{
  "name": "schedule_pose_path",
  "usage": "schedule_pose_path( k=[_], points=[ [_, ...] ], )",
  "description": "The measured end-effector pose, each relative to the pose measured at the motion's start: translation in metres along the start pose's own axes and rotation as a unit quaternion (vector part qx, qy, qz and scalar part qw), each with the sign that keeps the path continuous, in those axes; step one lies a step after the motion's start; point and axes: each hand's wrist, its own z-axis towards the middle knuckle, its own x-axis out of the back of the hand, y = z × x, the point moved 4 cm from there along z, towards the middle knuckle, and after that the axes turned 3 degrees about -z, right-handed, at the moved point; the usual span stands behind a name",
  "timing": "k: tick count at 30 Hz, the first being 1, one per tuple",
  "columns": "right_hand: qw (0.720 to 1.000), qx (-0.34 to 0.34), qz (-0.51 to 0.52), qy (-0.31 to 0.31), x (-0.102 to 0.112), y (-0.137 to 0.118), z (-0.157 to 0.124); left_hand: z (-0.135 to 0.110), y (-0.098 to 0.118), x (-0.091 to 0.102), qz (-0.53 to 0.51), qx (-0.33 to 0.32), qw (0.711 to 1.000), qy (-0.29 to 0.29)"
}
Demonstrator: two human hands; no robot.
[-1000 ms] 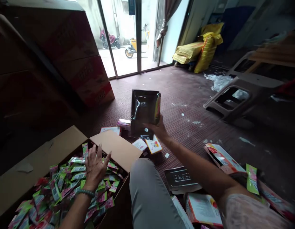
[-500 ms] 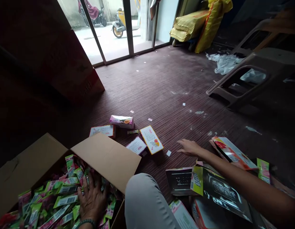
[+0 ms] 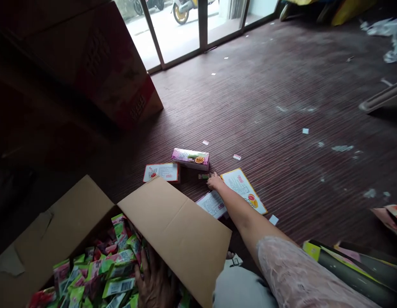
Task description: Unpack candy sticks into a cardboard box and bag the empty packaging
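My right hand (image 3: 214, 181) reaches out over the floor, and its fingertips are at a small green sachet (image 3: 204, 176) that lies beside a pink box (image 3: 190, 158). Whether the fingers grip the sachet does not show. My forearm crosses two flat printed boxes, one with a yellow rim (image 3: 246, 194) and one white (image 3: 213, 204). My left hand (image 3: 155, 284) rests with its fingers spread on several green and pink sachets (image 3: 99, 273) inside an open cardboard carton (image 3: 176, 231). The carton's flap partly hides this hand.
A white and red box (image 3: 161, 172) lies left of the pink one. Large red cartons (image 3: 115, 72) are stacked at the left, by a glass sliding door (image 3: 173, 30). A black foil bag (image 3: 352, 273) lies at the lower right, and a plastic stool's leg (image 3: 381, 98) shows at the right edge. Paper scraps dot the carpet.
My right hand has let go of the black foil bag, which now lies at my right, and has swung left to the small sachet. My view tilted down and to the left.
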Motion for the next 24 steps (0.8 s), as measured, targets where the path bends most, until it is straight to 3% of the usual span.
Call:
schedule_pose_path(
  k=[4,8,12,15,17,18,19,20,22,24],
  points=[
    [1.000,0.007,-0.007,0.017,-0.011,0.006,-0.003,0.000,0.000,-0.009,-0.021,-0.007,1.000,-0.008],
    [0.999,0.013,0.014,0.042,-0.004,0.004,-0.014,0.000,-0.001,-0.015,-0.022,-0.007,1.000,-0.010],
    [0.994,0.028,0.069,0.082,0.021,-0.004,-0.025,0.001,0.000,-0.012,-0.025,-0.004,1.000,-0.012],
    [0.981,0.068,0.120,0.137,0.054,-0.029,-0.054,0.001,0.002,-0.007,-0.022,0.000,1.000,-0.009],
    [0.948,0.140,0.199,0.205,0.079,-0.064,-0.094,0.001,0.002,-0.005,-0.016,-0.003,1.000,-0.004],
    [0.898,0.211,0.285,0.259,0.093,-0.086,-0.122,0.000,0.002,-0.004,-0.013,-0.007,1.000,-0.003],
    [0.830,0.297,0.369,0.294,0.104,-0.110,-0.151,0.000,0.002,-0.004,-0.013,-0.011,1.000,-0.004],
    [0.776,0.380,0.412,0.288,0.110,-0.137,-0.180,-0.001,0.001,-0.004,-0.014,-0.016,1.000,-0.007],
    [0.714,0.548,0.373,0.225,0.115,-0.188,-0.227,-0.002,0.000,-0.005,-0.016,-0.030,0.999,-0.025],
    [0.708,0.604,0.311,0.193,0.113,-0.211,-0.245,-0.002,0.001,-0.004,-0.018,-0.041,0.998,-0.038]
  ],
)
